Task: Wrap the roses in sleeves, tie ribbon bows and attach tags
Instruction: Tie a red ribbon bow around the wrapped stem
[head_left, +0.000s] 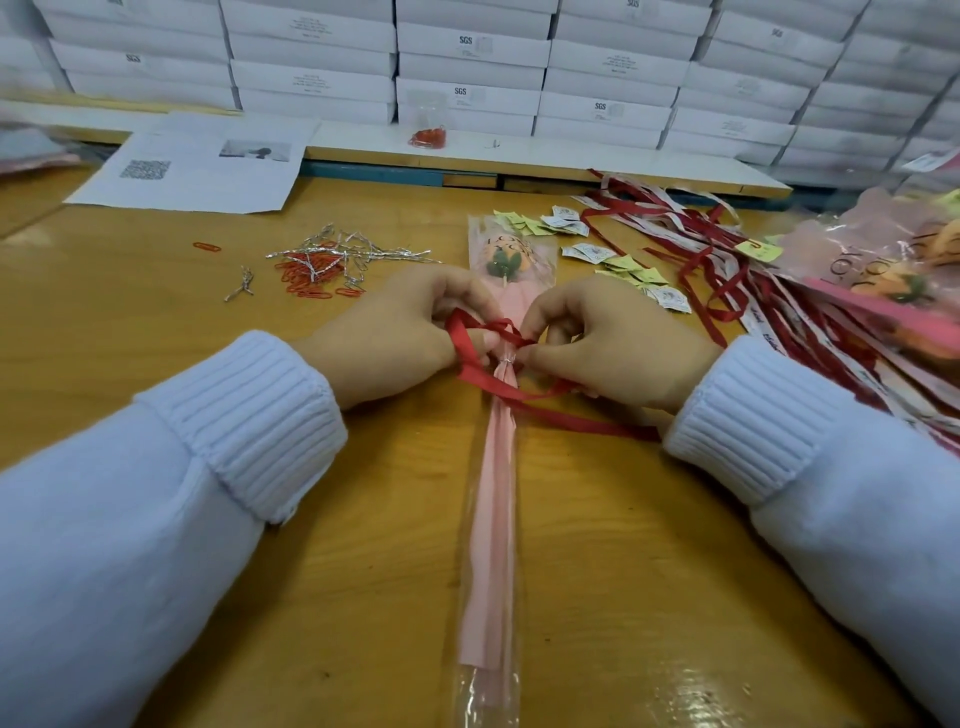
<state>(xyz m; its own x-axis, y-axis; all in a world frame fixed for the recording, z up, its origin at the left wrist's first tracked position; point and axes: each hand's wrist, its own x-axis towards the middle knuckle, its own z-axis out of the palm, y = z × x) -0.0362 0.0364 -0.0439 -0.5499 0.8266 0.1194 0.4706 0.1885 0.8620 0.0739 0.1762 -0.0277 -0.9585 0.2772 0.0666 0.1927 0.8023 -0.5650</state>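
sleeved rose (503, 265) | flat, bloom pointing away, mid-table || red ribbon (485, 358) | looped around its cinched neck

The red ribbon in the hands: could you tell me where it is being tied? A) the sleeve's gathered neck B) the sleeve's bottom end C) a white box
A: the left hand and right hand hold the red ribbon at the gathered neck of the sleeve.

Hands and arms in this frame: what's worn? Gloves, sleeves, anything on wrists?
No gloves: left hand and right hand are bare, no rings or watch visible. Pale white knit on left sleeve and right sleeve, each ending in wide ribbed cuffs. No markings.
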